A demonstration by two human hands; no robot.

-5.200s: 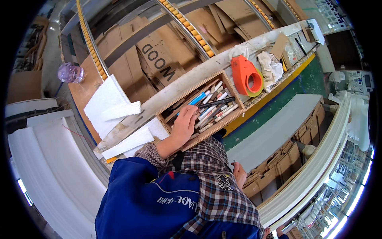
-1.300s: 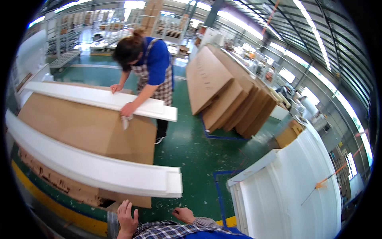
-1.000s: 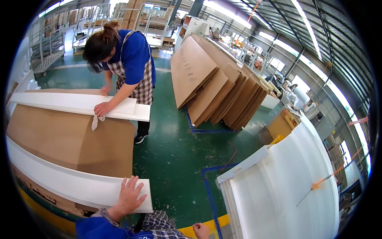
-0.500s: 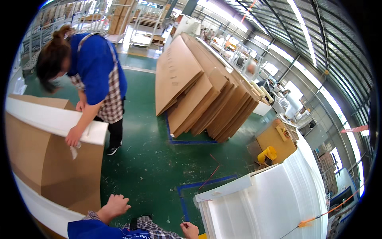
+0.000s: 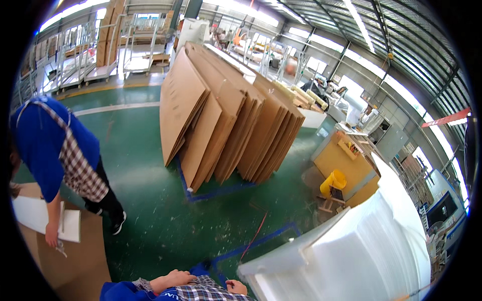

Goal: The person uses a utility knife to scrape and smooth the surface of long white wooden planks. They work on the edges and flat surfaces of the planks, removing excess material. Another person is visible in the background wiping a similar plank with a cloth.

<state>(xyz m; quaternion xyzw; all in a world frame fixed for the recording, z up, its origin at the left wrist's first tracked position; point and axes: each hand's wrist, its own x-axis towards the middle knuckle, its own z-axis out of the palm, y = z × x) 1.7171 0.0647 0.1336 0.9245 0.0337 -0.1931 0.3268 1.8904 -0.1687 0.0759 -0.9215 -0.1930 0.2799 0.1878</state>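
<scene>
My left hand (image 5: 173, 281) is at the lower edge, in front of my checked apron (image 5: 203, 290). Its fingers lie fairly flat against the cloth, with nothing visible in them. To its right, my right hand (image 5: 236, 287) is partly cut off by the apron and frame edge. Its fingers are curled in, and whatever they may hold is hidden. Beside that hand rises a stack of white foam sheets (image 5: 346, 256). At the left a co-worker in a blue top (image 5: 55, 145) bends over a white panel (image 5: 72, 226) lying on brown cardboard (image 5: 85, 261). The co-worker's hand (image 5: 51, 235) holds something small and pale.
Large cardboard sheets (image 5: 226, 120) lean in a row ahead, on green floor (image 5: 135, 210) with blue tape lines (image 5: 261, 241). A yellow bucket (image 5: 334, 183) sits by a small stool (image 5: 331, 200) and a yellow-sided bench (image 5: 346, 163). White wheeled racks (image 5: 138, 50) stand far left.
The view has swung right, so the co-worker and cardboard sit farther left. My left hand has come in from beside the cardboard to my apron, closer to my right hand.
</scene>
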